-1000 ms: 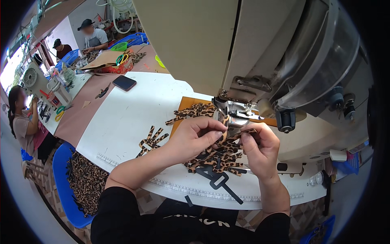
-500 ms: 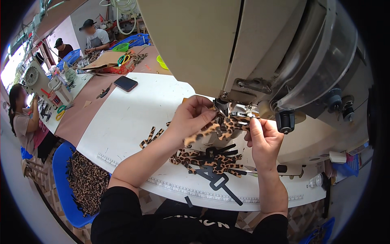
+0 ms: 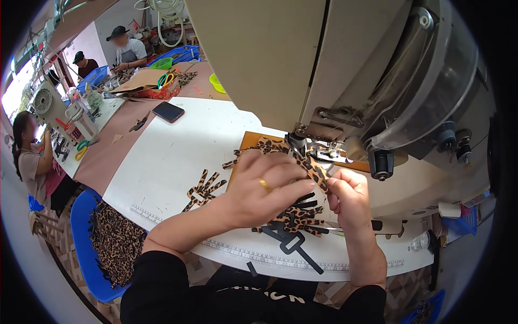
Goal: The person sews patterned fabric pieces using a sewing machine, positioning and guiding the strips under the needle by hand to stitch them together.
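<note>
A leopard-print strip [image 3: 316, 171] runs slantwise from under the sewing machine's presser foot [image 3: 324, 154] to my right hand [image 3: 349, 195], whose thumb and fingers pinch its near end. My left hand [image 3: 265, 186], slightly blurred, is just left of the strip. Its fingers stretch toward the right and its thumb is apart from them; I see nothing held there. Behind that hand, more leopard-print material [image 3: 272, 144] lies by the needle area. Leopard-print and black strap pieces [image 3: 297, 218] are heaped below the hands, partly hidden. A black strap with a buckle-like loop [image 3: 293, 243] lies nearest me.
The machine head [image 3: 253, 54] looms over the white table [image 3: 162, 146]. Left of my arm is another leopard-print piece [image 3: 202, 189]. A phone [image 3: 168, 111] lies farther back. A blue basket [image 3: 81, 243] of leopard-print pieces stands lower left. Scissors [image 3: 337, 229] lie by my right wrist. Other people work at left.
My left hand has come away from the needle area, moving nearer me and opening. My right hand has drawn slightly nearer me, and the strip now slants down toward it.
</note>
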Demonstrator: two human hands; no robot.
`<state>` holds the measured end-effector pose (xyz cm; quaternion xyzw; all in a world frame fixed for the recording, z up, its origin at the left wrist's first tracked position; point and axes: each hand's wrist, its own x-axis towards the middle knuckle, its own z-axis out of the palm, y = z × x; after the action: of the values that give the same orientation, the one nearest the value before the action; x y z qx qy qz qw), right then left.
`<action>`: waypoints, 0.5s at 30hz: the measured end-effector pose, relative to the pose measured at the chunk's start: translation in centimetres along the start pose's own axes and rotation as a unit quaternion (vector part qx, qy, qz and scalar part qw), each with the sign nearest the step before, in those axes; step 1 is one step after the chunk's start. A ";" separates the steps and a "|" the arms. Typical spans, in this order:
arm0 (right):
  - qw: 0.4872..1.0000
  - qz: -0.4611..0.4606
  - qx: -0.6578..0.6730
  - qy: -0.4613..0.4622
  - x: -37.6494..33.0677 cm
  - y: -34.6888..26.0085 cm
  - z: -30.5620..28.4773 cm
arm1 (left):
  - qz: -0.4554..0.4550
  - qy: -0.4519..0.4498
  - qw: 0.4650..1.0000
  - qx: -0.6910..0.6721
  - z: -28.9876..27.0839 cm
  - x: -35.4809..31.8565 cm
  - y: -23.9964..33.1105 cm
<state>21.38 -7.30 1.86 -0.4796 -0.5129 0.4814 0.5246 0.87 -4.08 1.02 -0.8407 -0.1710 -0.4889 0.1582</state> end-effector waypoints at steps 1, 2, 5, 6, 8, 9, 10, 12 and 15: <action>1.000 0.012 0.023 -0.007 -0.3 -0.2 0.4 | 0.000 0.000 1.000 0.001 1.2 -0.1 0.3; 0.999 0.025 0.045 -0.012 -0.7 -0.3 1.0 | -0.011 -0.001 1.000 -0.003 2.4 -0.2 0.5; 0.995 0.050 0.076 -0.041 -1.1 -0.1 1.6 | -0.021 0.009 1.000 0.002 3.5 -0.2 0.4; 0.991 0.065 0.101 -0.053 -1.2 0.0 1.7 | -0.032 0.016 0.999 -0.009 3.7 -0.4 0.1; 0.991 0.066 0.100 -0.063 -1.3 0.2 2.0 | -0.037 0.041 0.998 -0.020 3.5 -0.2 -0.4; 0.990 0.068 0.099 -0.072 -1.3 0.3 2.1 | -0.037 0.041 0.998 -0.020 3.5 -0.1 -0.7; 0.989 0.069 0.099 -0.082 -1.3 0.4 2.1 | -0.021 0.040 0.999 -0.028 3.5 -0.1 -0.9; 0.988 0.069 0.103 -0.088 -1.3 0.3 2.1 | -0.005 0.040 0.999 -0.036 3.4 -0.1 -1.3; 0.988 0.051 0.104 -0.101 -1.1 0.8 2.2 | 0.009 0.011 0.999 -0.040 3.2 -0.5 -1.6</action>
<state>19.20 -8.33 0.99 -0.3969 -0.4855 0.6041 0.4917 2.43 -1.33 -0.74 -0.8425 -0.1418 -0.5029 0.1308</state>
